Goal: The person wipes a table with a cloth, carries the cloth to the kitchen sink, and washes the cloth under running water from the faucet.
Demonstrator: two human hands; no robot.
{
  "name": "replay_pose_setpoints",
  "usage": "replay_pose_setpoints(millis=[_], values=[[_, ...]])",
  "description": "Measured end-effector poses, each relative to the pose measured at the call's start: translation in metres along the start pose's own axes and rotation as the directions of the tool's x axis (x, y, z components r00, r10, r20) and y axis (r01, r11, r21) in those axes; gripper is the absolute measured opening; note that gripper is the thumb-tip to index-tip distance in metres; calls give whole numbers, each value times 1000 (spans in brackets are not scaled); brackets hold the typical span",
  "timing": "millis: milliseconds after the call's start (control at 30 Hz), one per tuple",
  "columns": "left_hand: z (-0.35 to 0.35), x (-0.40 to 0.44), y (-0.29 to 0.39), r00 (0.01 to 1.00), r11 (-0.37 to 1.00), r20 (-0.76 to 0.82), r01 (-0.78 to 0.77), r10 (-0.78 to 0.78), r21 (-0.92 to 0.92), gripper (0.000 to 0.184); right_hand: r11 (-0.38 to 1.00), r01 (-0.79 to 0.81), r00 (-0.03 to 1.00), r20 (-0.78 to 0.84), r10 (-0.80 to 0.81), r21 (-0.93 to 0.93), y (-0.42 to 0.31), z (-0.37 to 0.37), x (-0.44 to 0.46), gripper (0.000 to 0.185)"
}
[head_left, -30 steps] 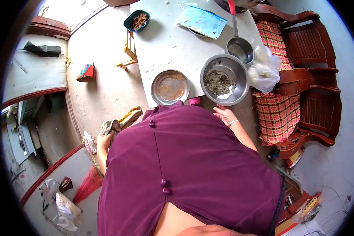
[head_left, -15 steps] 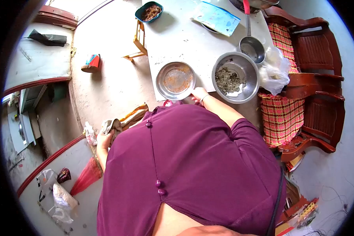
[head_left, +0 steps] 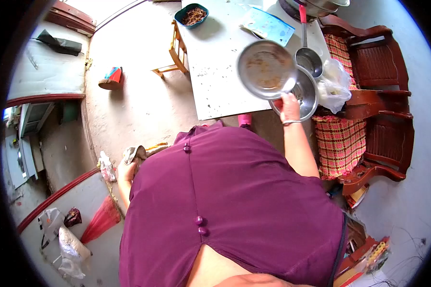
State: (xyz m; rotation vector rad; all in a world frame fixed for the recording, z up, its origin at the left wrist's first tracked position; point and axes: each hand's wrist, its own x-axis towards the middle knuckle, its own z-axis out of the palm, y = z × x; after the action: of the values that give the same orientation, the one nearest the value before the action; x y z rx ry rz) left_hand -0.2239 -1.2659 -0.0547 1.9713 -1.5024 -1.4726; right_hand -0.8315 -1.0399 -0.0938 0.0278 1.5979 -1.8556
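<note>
My right hand (head_left: 289,107) grips the rim of a shallow metal pan (head_left: 266,67) with brownish stains inside. It is raised and partly covers a deeper metal bowl (head_left: 309,95) on the table, so most of that bowl's contents are hidden. Low at the left, my left hand (head_left: 126,170) is closed around a crumpled greyish cloth (head_left: 134,154). A small saucepan (head_left: 309,61) with a red-tipped handle stands beyond the bowl.
The white table (head_left: 215,91) bears dark specks, a blue packet (head_left: 268,26) and a teal bowl of brown strips (head_left: 192,16). A plastic bag (head_left: 334,88) lies beside wooden chairs (head_left: 383,105) with checked covers. A small wooden chair (head_left: 176,52) stands left.
My right hand has lifted the shallow pan off the table and carried it right, over the deeper bowl. My left hand still holds the cloth, nearly unmoved.
</note>
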Motion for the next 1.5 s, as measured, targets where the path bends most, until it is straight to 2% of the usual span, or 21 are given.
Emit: replay_pose_setpoints(millis=[133,233,367,433,567,700,767,900,967,1000,1033,1067,1100,1133,1200,1233,1300,1333,1400,1433,1500], values=[[-7,24,10,996,987,27,-83,80,137,34,992,-36,941,-329,75,124,-9,-64,-3,11],[-6,43,13,995,992,63,-82,77,92,35,985,-78,892,-430,138,155,8,-98,0,8],[-6,63,15,996,993,47,-74,70,96,36,973,-171,852,-472,226,158,23,-103,-2,8],[-7,69,10,991,993,64,-115,116,-11,36,970,-199,858,-453,243,142,31,-104,2,10],[3,59,33,987,985,15,-162,161,60,36,944,-329,862,-400,313,30,28,-96,-7,25],[17,41,69,950,938,82,-311,302,154,34,930,-367,861,-375,344,13,28,-102,-22,26],[31,30,94,921,904,178,-379,347,196,34,950,-305,891,-371,261,-66,25,-94,-39,22],[62,21,147,901,898,300,-384,314,215,34,966,-188,982,-24,186,-179,36,-57,-59,19],[85,-6,192,915,861,301,-369,269,351,34,939,-199,947,191,258,-280,41,-18,-69,27],[94,-16,209,889,844,360,-408,282,348,34,886,-129,919,282,276,-446,52,1,-67,39],[103,-24,223,860,826,418,-447,293,342,34,849,-71,871,382,309,-524,76,17,-56,52],[114,-26,234,853,781,447,-465,269,418,35,886,-32,820,495,288,-462,70,44,-71,59],[124,-35,243,846,727,475,-483,243,489,36,742,299,782,599,169,-600,93,66,-66,66],[138,-64,264,853,650,473,-489,218,582,40,910,149,691,699,185,-388,71,93,-92,69],[163,-84,269,822,620,511,-542,250,568,38,698,513,461,846,267,-500,113,127,-75,72],[171,-92,271,784,587,555,-596,278,547,36,506,779,497,856,-141,-369,103,140,-99,63],[184,-103,274,761,466,573,-643,304,608,38,370,885,327,943,-65,-281,122,165,-103,53],[183,-109,273,776,504,560,-622,290,600,39,367,889,321,944,-74,-274,131,162,-101,50],[173,-102,258,806,510,495,-590,325,626,38,523,804,353,935,-40,-282,103,135,-113,43],[166,-97,249,832,523,429,-555,353,647,37,628,716,376,926,20,-304,112,127,-105,37],[150,-86,232,827,549,410,-562,384,619,34,743,385,543,786,296,-547,68,100,-121,34]])
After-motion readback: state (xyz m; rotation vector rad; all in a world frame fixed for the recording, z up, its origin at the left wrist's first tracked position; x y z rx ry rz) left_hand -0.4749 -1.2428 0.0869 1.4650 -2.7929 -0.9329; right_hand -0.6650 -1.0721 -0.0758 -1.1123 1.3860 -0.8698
